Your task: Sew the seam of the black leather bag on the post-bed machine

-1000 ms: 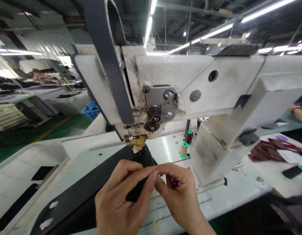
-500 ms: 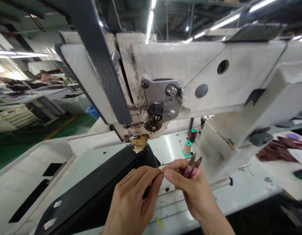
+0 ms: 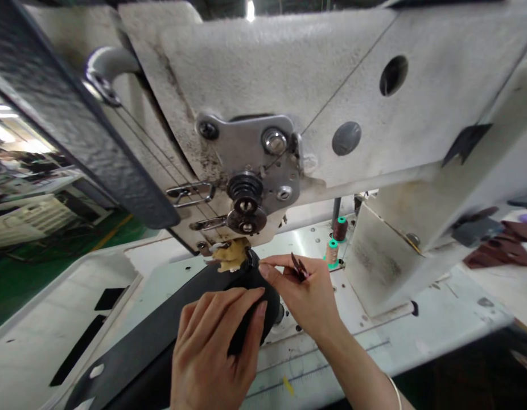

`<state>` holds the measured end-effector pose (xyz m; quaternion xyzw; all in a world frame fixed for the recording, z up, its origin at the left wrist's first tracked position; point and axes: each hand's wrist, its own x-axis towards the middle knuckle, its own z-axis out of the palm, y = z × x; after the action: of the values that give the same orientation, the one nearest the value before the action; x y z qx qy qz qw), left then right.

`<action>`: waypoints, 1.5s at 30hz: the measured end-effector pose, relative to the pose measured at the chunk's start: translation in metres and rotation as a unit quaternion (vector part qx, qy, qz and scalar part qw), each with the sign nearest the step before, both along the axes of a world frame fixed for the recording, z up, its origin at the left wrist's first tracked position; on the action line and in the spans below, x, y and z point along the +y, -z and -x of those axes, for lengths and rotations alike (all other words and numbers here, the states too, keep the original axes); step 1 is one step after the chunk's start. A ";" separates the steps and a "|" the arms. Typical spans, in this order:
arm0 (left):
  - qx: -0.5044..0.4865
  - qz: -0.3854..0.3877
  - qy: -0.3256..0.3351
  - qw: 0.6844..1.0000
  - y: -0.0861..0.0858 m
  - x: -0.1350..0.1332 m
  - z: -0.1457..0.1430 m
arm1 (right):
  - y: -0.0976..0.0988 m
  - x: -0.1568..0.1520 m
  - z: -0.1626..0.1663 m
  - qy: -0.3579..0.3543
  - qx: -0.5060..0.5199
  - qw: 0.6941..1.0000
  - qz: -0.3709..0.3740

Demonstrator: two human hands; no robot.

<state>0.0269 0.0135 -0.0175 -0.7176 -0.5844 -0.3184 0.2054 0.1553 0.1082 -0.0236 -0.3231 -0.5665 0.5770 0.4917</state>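
A black leather-like piece (image 3: pixel 161 319) lies on the machine bed, with its far end under the sewing machine's needle area. My left hand (image 3: pixel 216 347) is curled over the near side of this piece, its thumb and fingers gripping the edge. Thread snips (image 3: pixel 301 269) with pinkish handles are tucked in my right hand (image 3: pixel 310 293), blades pointing up. The right thumb and forefinger pinch together beside the piece's far end; whatever is between them is too small to make out. Yellowish material (image 3: pixel 231 255) hangs around the presser foot, hiding the needle.
Above my hands spans the white sewing machine head (image 3: pixel 255 68), with a thick dark bar (image 3: pixel 84 114) on its left. Two thread spools (image 3: pixel 332 252) stand behind. A white tray (image 3: pixel 75 319) is at left, and a yellow scrap (image 3: pixel 288 386) lies by the front ruler.
The view has moved closer to the machine. My hands, formerly meeting at the fingertips, are apart; the right fingertips are now nearer the needle area and the left hand is at the black piece's edge.
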 end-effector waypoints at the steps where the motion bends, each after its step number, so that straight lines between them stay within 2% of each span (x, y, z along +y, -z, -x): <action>1: -0.002 0.002 -0.002 1.000 0.000 0.000 0.000 | 0.000 0.001 0.001 0.003 -0.001 1.000 -0.001; 7: -0.003 -0.003 -0.017 1.000 0.003 -0.001 -0.002 | 0.002 0.005 0.004 0.000 0.002 1.000 -0.007; 15: 0.012 -0.011 -0.030 0.999 0.006 0.003 -0.003 | 0.005 0.011 0.007 0.002 0.018 0.999 0.041; 26: 0.015 -0.012 -0.026 0.999 0.007 0.002 -0.002 | 0.004 0.009 0.006 0.016 -0.046 0.994 -0.096; 32: 0.020 -0.008 -0.029 0.999 0.007 0.003 -0.003 | 0.007 0.011 0.004 0.001 -0.054 0.993 -0.107; 45: 0.028 -0.016 -0.039 0.999 0.007 0.002 -0.003 | 0.008 0.010 0.003 0.023 -0.078 0.985 -0.150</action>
<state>0.0303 0.0152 -0.0244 -0.6997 -0.6005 -0.2991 0.2456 0.1524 0.1181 -0.0312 -0.3027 -0.6755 0.4472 0.5020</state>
